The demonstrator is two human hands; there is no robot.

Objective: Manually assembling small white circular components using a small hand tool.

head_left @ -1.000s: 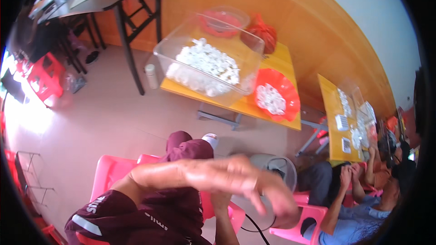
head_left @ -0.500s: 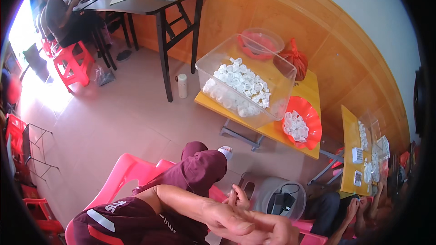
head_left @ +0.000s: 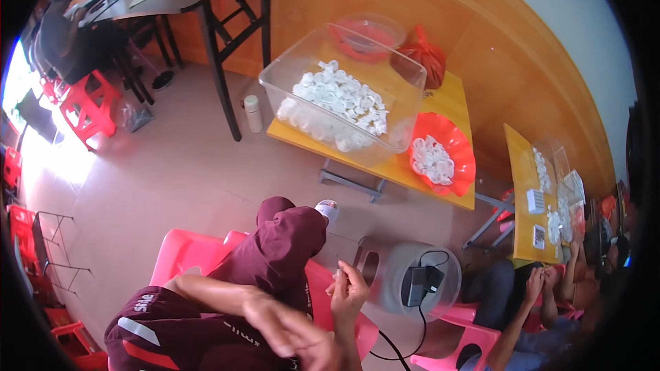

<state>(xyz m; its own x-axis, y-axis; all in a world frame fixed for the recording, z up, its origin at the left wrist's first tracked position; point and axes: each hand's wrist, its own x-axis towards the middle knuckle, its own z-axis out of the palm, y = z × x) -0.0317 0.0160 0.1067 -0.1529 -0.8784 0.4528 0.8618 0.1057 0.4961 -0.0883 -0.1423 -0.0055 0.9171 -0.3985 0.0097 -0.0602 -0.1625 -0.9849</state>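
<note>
My right hand (head_left: 347,290) is raised in front of my lap, its forearm coming up from the lower edge. Its thumb and index finger pinch a thin, needle-like thing (head_left: 337,262), too small to make out fully. To its left and nearer lies my left hand (head_left: 292,330), over my maroon trousers. This hand is blurred; its thumb stands apart from the fingers and no held thing shows. Beyond my right hand is a round, clear plastic tub (head_left: 447,282) with a black box-shaped device (head_left: 416,287) and cable in or on it.
A yellow table (head_left: 393,172) bears a clear bin (head_left: 271,93) of white plastic parts, a red scalloped bowl (head_left: 462,154) with more of them, and a red bag (head_left: 430,62). People work at the right and far left. Pink chairs (head_left: 172,254) and a white flask (head_left: 254,114) stand around.
The view has shifted, so the room sits higher and further left. My left hand has drawn back to the left, uncovering my right hand, which now stands upright with the thin thing.
</note>
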